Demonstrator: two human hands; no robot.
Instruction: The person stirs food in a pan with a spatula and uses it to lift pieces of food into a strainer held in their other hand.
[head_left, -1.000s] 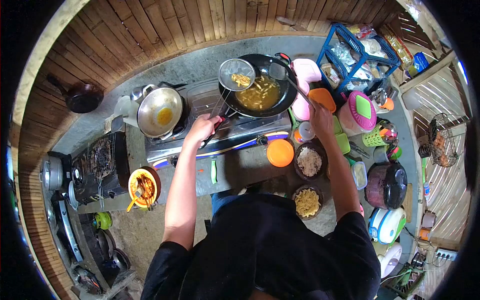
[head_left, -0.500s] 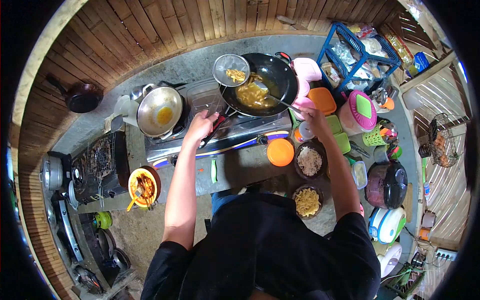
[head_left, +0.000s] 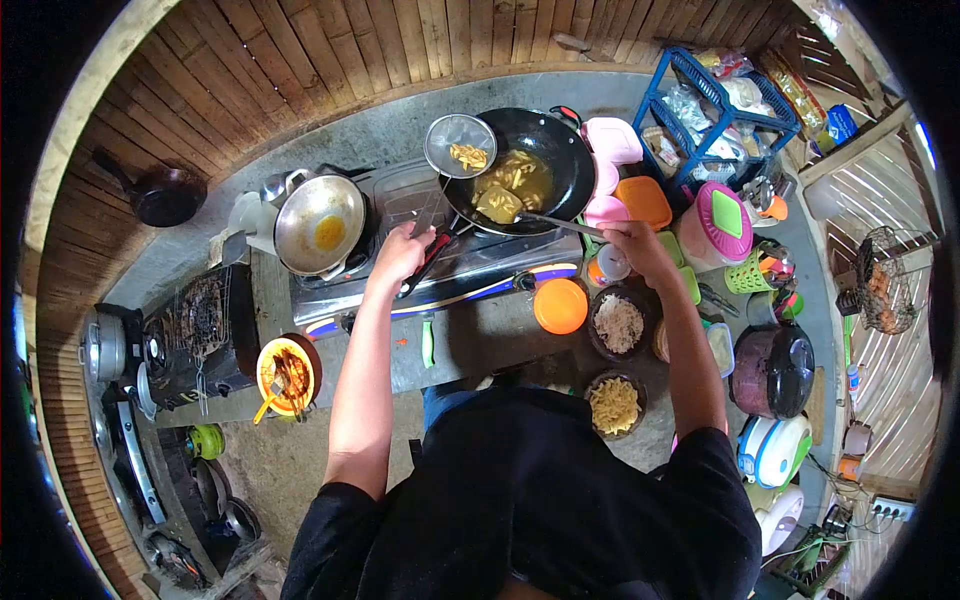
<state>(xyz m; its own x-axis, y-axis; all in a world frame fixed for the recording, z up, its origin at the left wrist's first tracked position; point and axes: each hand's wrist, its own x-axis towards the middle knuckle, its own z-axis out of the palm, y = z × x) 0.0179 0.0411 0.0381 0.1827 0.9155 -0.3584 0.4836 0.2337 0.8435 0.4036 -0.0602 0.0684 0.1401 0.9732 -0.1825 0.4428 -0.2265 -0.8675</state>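
Note:
My left hand is closed round the handle of a round mesh strainer, held over the left rim of a black wok. Several fried yellow-brown strips lie in the strainer. More pieces float in the oil in the wok. With my right hand I grip a metal spatula, its blade low in the oil near the wok's front side. Just under my left hand is the wok's black and red handle.
A pale pan with a little oil sits on the stove's left side. Near my right arm are a bowl of white shreds, a bowl of pale yellow strips and an orange lid. Farther left stands an orange bowl with red sauce.
The spatula blade has moved toward me, down to the wok's front side, and my right hand has shifted slightly down. My left hand and the strainer have barely moved.

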